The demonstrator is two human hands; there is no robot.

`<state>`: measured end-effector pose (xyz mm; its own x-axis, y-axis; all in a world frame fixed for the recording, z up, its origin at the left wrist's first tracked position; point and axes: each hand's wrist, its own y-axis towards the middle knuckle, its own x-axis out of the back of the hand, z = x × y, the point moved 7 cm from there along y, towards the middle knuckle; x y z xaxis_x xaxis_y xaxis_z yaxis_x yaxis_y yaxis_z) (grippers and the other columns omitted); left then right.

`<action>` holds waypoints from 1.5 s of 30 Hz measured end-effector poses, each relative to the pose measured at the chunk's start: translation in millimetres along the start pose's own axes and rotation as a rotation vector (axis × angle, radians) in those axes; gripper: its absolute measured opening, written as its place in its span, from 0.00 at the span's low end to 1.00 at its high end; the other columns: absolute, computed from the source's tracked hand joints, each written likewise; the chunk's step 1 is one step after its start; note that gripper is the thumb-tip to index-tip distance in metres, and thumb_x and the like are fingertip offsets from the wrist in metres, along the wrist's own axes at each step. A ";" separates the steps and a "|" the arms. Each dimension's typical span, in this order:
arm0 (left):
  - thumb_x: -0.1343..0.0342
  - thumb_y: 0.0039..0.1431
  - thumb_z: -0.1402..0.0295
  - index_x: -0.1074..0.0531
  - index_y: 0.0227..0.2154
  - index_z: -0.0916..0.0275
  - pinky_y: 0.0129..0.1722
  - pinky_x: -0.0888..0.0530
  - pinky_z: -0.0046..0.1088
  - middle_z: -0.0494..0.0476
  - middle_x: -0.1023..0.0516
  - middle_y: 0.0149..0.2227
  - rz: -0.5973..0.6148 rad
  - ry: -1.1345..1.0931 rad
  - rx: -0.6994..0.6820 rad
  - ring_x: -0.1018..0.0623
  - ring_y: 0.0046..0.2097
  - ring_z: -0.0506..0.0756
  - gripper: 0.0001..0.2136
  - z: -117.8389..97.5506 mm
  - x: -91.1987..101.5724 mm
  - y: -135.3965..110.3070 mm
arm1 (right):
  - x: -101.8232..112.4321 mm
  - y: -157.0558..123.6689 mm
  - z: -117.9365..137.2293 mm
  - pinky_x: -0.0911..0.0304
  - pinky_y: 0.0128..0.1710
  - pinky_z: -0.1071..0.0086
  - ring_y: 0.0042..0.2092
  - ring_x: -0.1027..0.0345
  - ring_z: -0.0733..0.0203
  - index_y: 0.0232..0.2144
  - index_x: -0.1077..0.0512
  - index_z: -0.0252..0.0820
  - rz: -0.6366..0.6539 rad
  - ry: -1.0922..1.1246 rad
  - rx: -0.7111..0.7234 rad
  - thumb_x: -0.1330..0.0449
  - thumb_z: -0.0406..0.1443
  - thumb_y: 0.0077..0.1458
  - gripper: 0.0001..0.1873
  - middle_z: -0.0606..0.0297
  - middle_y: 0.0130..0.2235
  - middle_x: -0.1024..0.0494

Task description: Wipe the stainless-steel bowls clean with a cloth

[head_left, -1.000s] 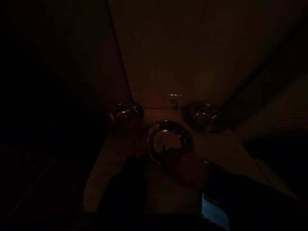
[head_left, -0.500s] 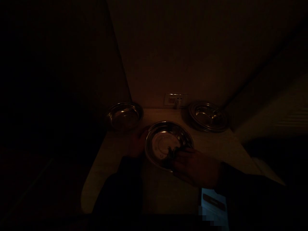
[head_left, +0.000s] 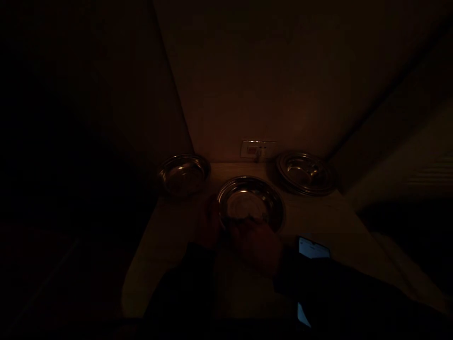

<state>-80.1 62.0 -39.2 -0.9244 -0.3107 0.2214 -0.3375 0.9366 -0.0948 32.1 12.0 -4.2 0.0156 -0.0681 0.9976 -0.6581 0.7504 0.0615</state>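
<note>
The scene is very dark. A steel plate [head_left: 251, 200] sits in the middle of a pale table [head_left: 166, 241]. My left hand [head_left: 208, 222] rests against the plate's left rim, its fingers curled on the edge. My right hand [head_left: 253, 243] lies over the plate's near part with fingers bent, pressing something dark and small into the plate; I cannot make out what it is. Both arms wear dark sleeves.
A second steel plate [head_left: 184, 174] stands at the back left and a third steel plate [head_left: 306, 172] at the back right. A wall socket [head_left: 257, 149] is on the wall behind. A lit phone [head_left: 313, 248] lies near my right sleeve.
My right hand has moved left and back over the plate's near part, covering more of it. My left hand stays on the left rim. The phone shows farther up beside my sleeve.
</note>
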 end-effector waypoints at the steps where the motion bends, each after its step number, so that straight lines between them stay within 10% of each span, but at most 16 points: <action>1: 0.52 0.59 0.65 0.29 0.47 0.68 0.50 0.29 0.34 0.65 0.24 0.49 -0.013 -0.014 -0.002 0.25 0.50 0.58 0.17 0.6 0.5 -0.8 | -0.7 3.5 2.7 0.39 0.34 0.62 0.36 0.29 0.54 0.46 0.31 0.34 0.009 0.001 -0.006 0.49 0.32 0.61 0.13 0.55 0.36 0.22; 11: 0.49 0.57 0.63 0.25 0.44 0.65 0.49 0.29 0.36 0.62 0.21 0.46 0.002 -0.054 -0.010 0.24 0.49 0.59 0.16 0.9 8.3 7.1 | 10.3 -34.9 -27.6 0.44 0.40 0.60 0.40 0.31 0.55 0.44 0.30 0.40 0.037 0.050 0.303 0.48 0.40 0.62 0.13 0.59 0.37 0.22; 20: 0.50 0.57 0.63 0.24 0.42 0.66 0.48 0.28 0.37 0.62 0.20 0.44 -0.016 -0.073 0.012 0.23 0.47 0.60 0.16 -0.2 8.3 4.8 | 5.6 -15.1 -1.8 0.43 0.39 0.60 0.40 0.31 0.55 0.42 0.30 0.36 0.010 0.103 0.197 0.51 0.43 0.63 0.17 0.55 0.36 0.23; 32: 0.47 0.56 0.65 0.24 0.44 0.64 0.52 0.29 0.38 0.59 0.21 0.47 0.101 -0.035 -0.064 0.24 0.51 0.59 0.15 -1.3 7.9 11.5 | 14.9 -8.8 -91.1 0.48 0.49 0.58 0.44 0.33 0.57 0.37 0.26 0.42 0.048 -0.006 0.386 0.52 0.36 0.63 0.15 0.61 0.38 0.22; 37: 0.48 0.57 0.64 0.25 0.45 0.67 0.52 0.30 0.40 0.63 0.22 0.47 0.073 -0.025 -0.086 0.24 0.51 0.60 0.17 2.9 8.3 14.2 | 11.3 13.6 -90.0 0.50 0.53 0.55 0.47 0.33 0.55 0.40 0.26 0.39 0.087 0.012 0.388 0.51 0.36 0.61 0.15 0.58 0.42 0.22; 45: 0.47 0.56 0.66 0.23 0.41 0.65 0.50 0.28 0.39 0.61 0.20 0.44 0.043 -0.071 -0.024 0.23 0.48 0.60 0.14 -1.0 5.2 10.5 | 20.9 -25.2 -70.9 0.44 0.44 0.57 0.43 0.32 0.52 0.39 0.28 0.38 0.166 0.054 0.353 0.47 0.37 0.55 0.12 0.55 0.39 0.22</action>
<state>-88.3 70.4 -38.1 -0.9484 -0.2801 0.1485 -0.2937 0.9526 -0.0789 102.4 38.3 17.5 -0.0794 0.0766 0.9939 -0.8731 0.4757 -0.1064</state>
